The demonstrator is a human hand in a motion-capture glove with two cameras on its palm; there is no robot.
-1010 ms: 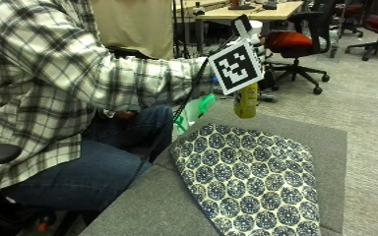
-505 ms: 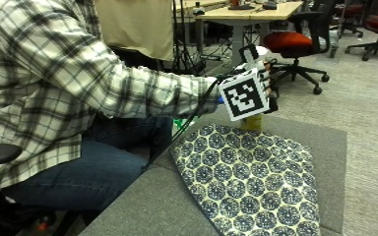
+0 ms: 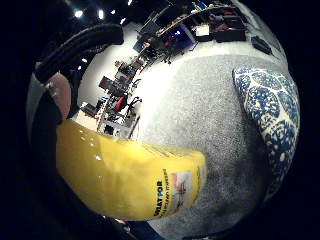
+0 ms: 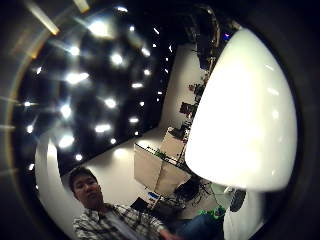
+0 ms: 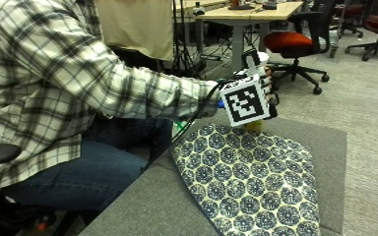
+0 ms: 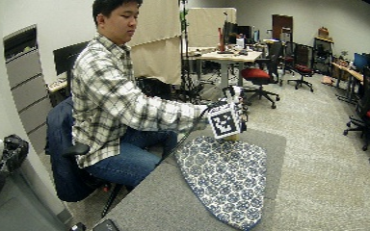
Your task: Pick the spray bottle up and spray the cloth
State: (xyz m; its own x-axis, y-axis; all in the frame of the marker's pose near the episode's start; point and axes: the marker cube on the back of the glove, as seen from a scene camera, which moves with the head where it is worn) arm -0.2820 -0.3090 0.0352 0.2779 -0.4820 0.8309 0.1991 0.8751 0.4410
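Seated at a grey surface point(image 5: 176, 206), in a plaid shirt point(image 5: 64, 83) and jeans; right hand point(image 5: 267, 96) reaching out past the far end of the cloth point(image 5: 248, 182), fingers wrapped round the bottle point(image 5: 254, 125), grasping it near its top; bottle upright, yellow body point(image 3: 130, 180) with a printed label, white head point(image 4: 240, 110) close to the palm; bottle's base just beyond the cloth's far edge, cannot tell whether touching the surface or just raised off it; cloth blue and white, patterned, spread flat on the surface, running from the bottle toward the near edge; bare surface to either side of the cloth; beyond the bottle, on the floor, an office chair with a red seat point(image 5: 297, 42) and a desk point(image 5: 248, 12) behind it.
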